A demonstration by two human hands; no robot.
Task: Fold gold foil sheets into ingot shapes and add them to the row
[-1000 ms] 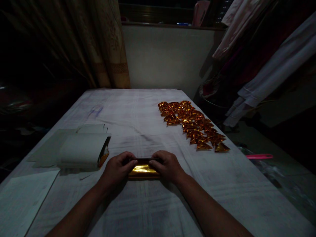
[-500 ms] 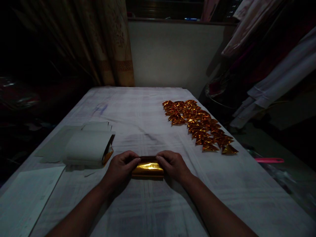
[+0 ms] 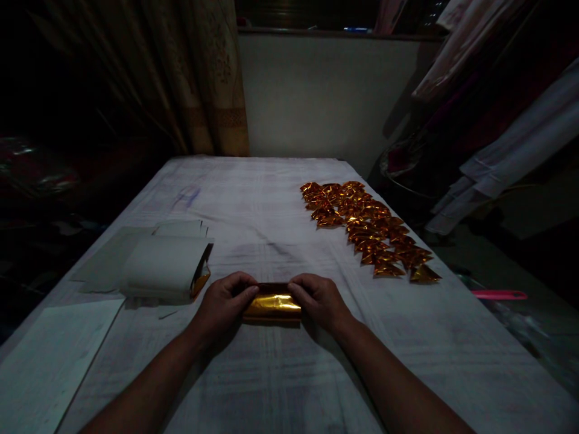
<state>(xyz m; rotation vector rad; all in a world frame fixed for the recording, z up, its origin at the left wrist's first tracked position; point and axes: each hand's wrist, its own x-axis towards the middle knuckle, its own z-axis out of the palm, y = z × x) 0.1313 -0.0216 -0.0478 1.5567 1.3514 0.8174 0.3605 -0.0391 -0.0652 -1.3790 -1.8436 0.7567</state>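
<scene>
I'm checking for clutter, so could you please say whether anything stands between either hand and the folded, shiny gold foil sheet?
Nothing visible does: the left hand and right hand hold the folded, shiny gold foil sheet directly at opposite ends.

Dim light, deep-shadowed sides, glare on gold foil [image 3: 272, 306]

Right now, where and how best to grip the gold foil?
Likely the far edge of the gold foil, pinched at both ends, coming in from left and right, as the left hand and right hand do. That edge looks thin; the shiny middle curves and could crease if pressed.
</scene>
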